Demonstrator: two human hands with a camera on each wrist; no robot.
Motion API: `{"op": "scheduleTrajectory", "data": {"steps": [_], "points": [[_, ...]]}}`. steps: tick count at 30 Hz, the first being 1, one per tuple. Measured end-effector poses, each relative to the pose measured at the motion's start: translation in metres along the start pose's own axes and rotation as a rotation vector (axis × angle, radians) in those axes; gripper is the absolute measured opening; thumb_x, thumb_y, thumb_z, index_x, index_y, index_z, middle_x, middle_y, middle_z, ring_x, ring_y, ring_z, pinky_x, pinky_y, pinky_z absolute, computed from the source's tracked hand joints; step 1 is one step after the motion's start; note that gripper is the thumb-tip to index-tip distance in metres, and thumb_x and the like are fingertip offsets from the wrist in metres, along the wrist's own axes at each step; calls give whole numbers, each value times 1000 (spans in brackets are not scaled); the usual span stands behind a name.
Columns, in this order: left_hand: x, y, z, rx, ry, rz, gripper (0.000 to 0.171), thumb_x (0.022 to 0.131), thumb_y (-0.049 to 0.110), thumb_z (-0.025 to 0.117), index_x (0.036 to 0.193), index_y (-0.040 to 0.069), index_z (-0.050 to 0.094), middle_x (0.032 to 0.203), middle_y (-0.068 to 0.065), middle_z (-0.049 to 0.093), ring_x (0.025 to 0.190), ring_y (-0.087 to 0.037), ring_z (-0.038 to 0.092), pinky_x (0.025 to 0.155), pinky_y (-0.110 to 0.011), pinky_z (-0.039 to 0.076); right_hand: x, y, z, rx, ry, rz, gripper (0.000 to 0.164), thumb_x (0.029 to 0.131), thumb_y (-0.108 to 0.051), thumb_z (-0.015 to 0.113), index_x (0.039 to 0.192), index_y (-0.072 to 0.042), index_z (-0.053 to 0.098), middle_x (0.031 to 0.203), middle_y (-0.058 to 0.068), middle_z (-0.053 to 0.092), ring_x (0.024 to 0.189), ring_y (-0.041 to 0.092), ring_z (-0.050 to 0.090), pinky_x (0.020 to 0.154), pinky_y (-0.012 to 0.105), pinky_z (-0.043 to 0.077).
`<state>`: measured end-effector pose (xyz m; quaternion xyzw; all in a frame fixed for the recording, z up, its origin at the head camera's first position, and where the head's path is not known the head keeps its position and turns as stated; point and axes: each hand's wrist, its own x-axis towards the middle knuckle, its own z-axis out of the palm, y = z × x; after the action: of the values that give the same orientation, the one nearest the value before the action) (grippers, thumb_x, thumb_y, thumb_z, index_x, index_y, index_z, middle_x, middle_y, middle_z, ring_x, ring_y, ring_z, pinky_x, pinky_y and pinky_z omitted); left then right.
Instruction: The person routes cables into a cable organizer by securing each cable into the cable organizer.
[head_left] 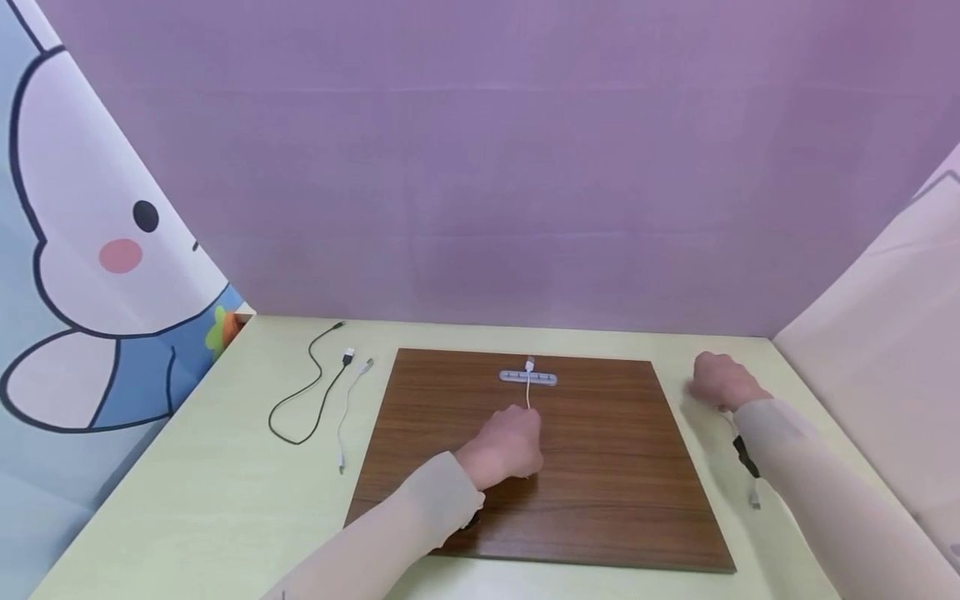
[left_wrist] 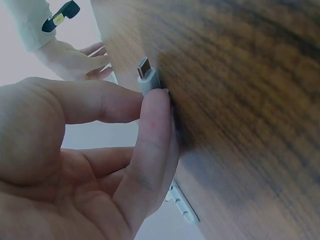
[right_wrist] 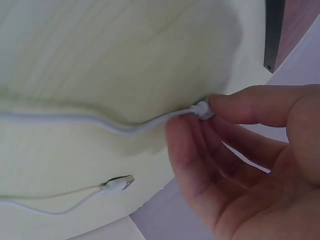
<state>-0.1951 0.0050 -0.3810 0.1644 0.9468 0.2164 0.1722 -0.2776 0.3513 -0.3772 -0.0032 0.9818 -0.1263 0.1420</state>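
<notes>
My left hand (head_left: 508, 443) is over the middle of the brown wooden board (head_left: 615, 483). Between thumb and fingers it pinches the small metal-tipped plug (left_wrist: 149, 80) of a white charging cable (head_left: 528, 395). That cable runs up to a pale cable holder (head_left: 514, 377) near the board's far edge, where its other end (head_left: 529, 365) sits across the holder. To the right of the board, my right hand (head_left: 724, 382) is low over the table. It pinches a second white cable (right_wrist: 127, 129) by the white end piece (right_wrist: 202, 110), whose tip the fingers hide.
Left of the board lie a black USB cable (head_left: 318, 375) and a short white cable (head_left: 346, 417) on the pale table (head_left: 210, 500). A white USB plug (head_left: 754, 499) rests beside my right forearm. A purple cloth (head_left: 480, 167) rises behind the table.
</notes>
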Motion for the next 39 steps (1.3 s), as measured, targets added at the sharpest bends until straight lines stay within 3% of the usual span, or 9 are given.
{"op": "scheduleTrajectory", "data": {"steps": [4, 8, 10, 13, 16, 19, 30, 39], "points": [[1, 1, 1, -3, -5, -2, 7, 88, -1, 70, 82, 2, 66, 63, -5, 56, 47, -15, 50, 44, -26, 40, 0, 3, 0, -11, 12, -10, 7, 81, -6, 45, 74, -6, 46, 65, 8, 50, 53, 19, 51, 50, 31, 42], [2, 1, 2, 11, -1, -12, 5, 87, 0, 71, 86, 2, 66, 65, -5, 57, 48, -15, 51, 45, -26, 41, 4, 5, 2, 11, 11, -20, 15, 78, -4, 46, 66, -12, 41, 59, 2, 46, 50, 14, 47, 48, 28, 40], [2, 2, 2, 12, -4, -19, 5, 88, 1, 71, 89, 1, 67, 66, -6, 57, 49, -16, 52, 46, -27, 42, 5, 6, 2, 42, 3, -31, 15, 79, -3, 47, 64, -8, 46, 58, 0, 47, 50, 13, 49, 49, 27, 44], [2, 2, 2, 14, -11, -21, 5, 88, 1, 72, 88, 1, 67, 66, -6, 58, 49, -16, 52, 46, -26, 42, 5, 6, 1, 95, 6, -73, 15, 84, -5, 53, 78, 7, 60, 68, 7, 58, 57, 15, 57, 55, 32, 54], [2, 2, 2, 6, -11, -22, 6, 88, 1, 72, 85, 1, 67, 65, -6, 58, 49, -16, 52, 45, -26, 41, 2, 5, 0, 139, 26, -120, 31, 88, -9, 56, 104, 16, 63, 91, 23, 67, 67, 22, 67, 64, 39, 59], [1, 1, 2, -7, -9, -25, 6, 88, 0, 72, 85, 1, 67, 65, -6, 58, 48, -16, 52, 45, -26, 41, 0, 1, -1, 172, 51, -140, 32, 90, -11, 55, 106, 16, 63, 100, 29, 67, 68, 25, 69, 65, 40, 59], [-4, -2, -2, -79, 11, -10, 6, 84, -3, 70, 80, -1, 66, 58, -4, 61, 48, -16, 59, 44, -26, 43, -3, -10, 1, 290, 85, -144, 37, 97, -6, 47, 120, 22, 56, 99, 27, 64, 75, 24, 67, 63, 34, 61], [-3, -4, -5, -116, 15, -14, 5, 86, -1, 71, 83, -1, 67, 62, -7, 61, 48, -15, 54, 44, -25, 41, -8, -24, -1, 354, 128, -196, 39, 98, -9, 46, 124, 20, 55, 106, 30, 65, 72, 23, 68, 64, 34, 61]]}}
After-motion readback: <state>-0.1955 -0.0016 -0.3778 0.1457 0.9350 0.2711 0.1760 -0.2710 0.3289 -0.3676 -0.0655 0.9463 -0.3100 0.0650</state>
